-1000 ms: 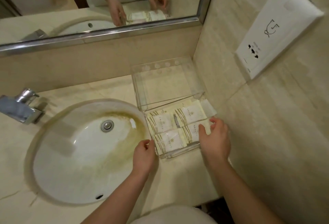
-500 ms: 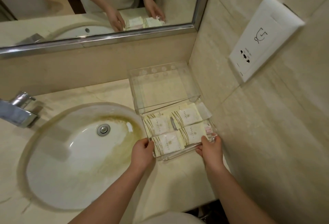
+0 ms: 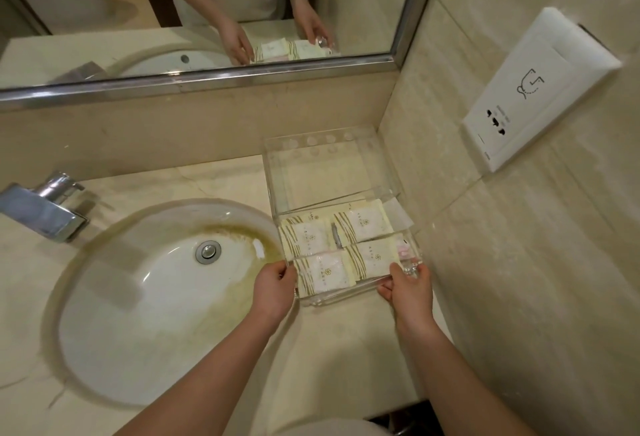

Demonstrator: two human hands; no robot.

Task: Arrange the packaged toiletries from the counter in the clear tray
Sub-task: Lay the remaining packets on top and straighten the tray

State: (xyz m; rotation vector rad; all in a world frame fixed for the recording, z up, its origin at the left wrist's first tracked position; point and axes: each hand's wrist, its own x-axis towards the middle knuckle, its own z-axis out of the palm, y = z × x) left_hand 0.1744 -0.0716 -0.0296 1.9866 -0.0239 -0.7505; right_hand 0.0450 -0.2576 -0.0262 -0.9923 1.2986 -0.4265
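A clear acrylic tray [image 3: 332, 297] sits on the beige counter, right of the sink, in the corner by the wall. Inside it lie several cream-and-white packaged toiletries [image 3: 325, 271] with gold stripes, laid flat in two rows. My left hand [image 3: 275, 288] grips the tray's near left corner. My right hand [image 3: 408, 288] holds its near right corner, thumb on the rim. The back half of the tray [image 3: 311, 172] holds nothing and has a row of round holes.
The oval sink [image 3: 156, 297] with yellow staining and a drain lies to the left, with a chrome faucet [image 3: 45, 207] beyond it. A mirror [image 3: 194, 12] hangs over the backsplash. A white socket panel [image 3: 533, 92] is on the right wall.
My right hand moved from the packets at the tray's right side down to its near right corner and took hold of the rim. The left hand stayed at the left corner.
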